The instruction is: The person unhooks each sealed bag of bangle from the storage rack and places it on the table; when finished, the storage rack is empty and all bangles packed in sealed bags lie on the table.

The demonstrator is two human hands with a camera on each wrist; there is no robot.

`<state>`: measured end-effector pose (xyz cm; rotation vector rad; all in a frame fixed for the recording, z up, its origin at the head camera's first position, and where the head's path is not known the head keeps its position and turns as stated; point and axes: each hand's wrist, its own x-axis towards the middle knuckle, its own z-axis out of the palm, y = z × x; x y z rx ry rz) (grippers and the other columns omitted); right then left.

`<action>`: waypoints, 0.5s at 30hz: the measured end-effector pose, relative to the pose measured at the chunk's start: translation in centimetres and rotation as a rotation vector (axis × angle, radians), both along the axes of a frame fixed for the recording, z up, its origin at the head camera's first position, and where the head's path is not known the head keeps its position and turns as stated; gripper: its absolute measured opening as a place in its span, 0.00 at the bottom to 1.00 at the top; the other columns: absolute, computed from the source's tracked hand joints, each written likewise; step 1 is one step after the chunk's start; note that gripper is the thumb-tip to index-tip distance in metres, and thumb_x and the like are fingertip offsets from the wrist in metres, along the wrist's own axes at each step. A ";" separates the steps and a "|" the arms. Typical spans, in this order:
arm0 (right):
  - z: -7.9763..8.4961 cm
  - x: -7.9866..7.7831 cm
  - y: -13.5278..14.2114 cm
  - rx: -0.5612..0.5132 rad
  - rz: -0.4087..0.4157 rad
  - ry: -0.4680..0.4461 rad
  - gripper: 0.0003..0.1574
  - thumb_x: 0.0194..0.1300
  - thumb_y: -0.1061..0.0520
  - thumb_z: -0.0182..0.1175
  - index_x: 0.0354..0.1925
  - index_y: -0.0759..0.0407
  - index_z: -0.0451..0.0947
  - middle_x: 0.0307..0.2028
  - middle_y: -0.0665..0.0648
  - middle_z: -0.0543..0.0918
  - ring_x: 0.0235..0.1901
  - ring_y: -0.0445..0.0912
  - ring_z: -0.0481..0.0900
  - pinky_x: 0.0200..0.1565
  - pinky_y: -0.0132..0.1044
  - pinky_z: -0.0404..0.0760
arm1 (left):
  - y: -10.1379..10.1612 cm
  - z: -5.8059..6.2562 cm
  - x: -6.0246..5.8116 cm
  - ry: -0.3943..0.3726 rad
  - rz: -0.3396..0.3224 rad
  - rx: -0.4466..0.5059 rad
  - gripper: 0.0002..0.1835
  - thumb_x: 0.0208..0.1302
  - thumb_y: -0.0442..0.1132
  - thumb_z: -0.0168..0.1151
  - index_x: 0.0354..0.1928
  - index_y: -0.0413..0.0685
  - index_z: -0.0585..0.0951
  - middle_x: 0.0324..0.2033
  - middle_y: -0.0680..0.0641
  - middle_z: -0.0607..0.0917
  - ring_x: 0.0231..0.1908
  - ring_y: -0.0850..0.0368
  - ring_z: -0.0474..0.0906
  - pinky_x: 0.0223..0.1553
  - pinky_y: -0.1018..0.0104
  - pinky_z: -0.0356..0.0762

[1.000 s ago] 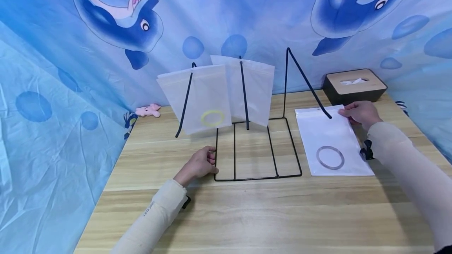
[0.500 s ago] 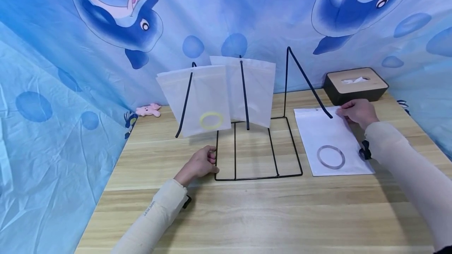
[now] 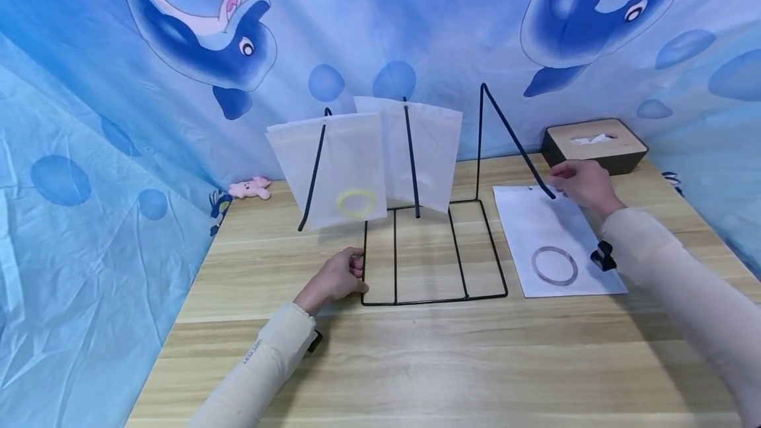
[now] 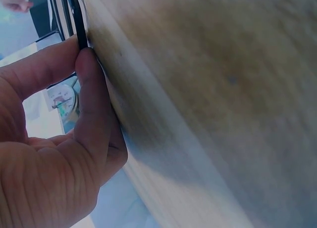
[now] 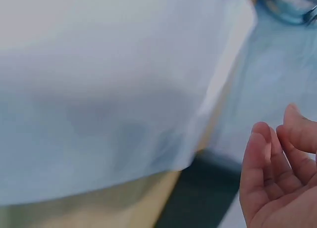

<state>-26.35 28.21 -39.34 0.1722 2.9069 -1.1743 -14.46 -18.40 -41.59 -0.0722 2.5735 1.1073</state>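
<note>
Head view: the left hand [image 3: 334, 276] pinches the black wire rack [image 3: 466, 298] along its left side; right of its base sits the white pouch [image 3: 538, 220], top edge at the right hook [image 3: 516, 139], whether threaded I cannot tell; beside that edge the right hand [image 3: 585, 183] is loosely bent, seemingly holding nothing. If only barely threaded, the pouch could slip off; a slack left grip could let the rack twist.

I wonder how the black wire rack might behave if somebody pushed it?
The black wire rack looks light for its size, being thin and open-framed. It would probably slide rather than roll on its flat base. White bags hung on its tall prongs might encourage tipping.
</note>
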 end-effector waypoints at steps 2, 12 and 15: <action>0.8 0.5 -1.1 0.011 0.033 0.037 0.21 0.75 0.57 0.58 0.58 0.71 0.75 0.51 0.74 0.77 0.48 0.66 0.75 0.46 0.57 0.78 | 0.0 -0.1 0.1 0.001 -0.002 -0.004 0.43 0.48 0.23 0.75 0.69 0.35 0.68 0.41 0.47 0.77 0.40 0.54 0.74 0.46 0.59 0.75; 5.6 4.4 -7.7 -0.031 0.294 0.330 0.37 0.73 0.41 0.58 0.69 0.62 0.70 0.60 0.66 0.79 0.54 0.62 0.79 0.50 0.58 0.76 | 0.0 -0.1 0.3 0.010 -0.010 -0.018 0.44 0.47 0.23 0.75 0.69 0.34 0.68 0.41 0.47 0.77 0.40 0.54 0.74 0.48 0.59 0.76; 6.9 5.1 -9.7 -0.070 0.331 0.348 0.43 0.73 0.37 0.56 0.75 0.56 0.62 0.67 0.62 0.72 0.58 0.59 0.78 0.54 0.58 0.77 | 0.1 0.0 0.3 0.012 -0.008 -0.012 0.44 0.48 0.23 0.74 0.69 0.34 0.68 0.41 0.47 0.77 0.40 0.54 0.74 0.47 0.59 0.75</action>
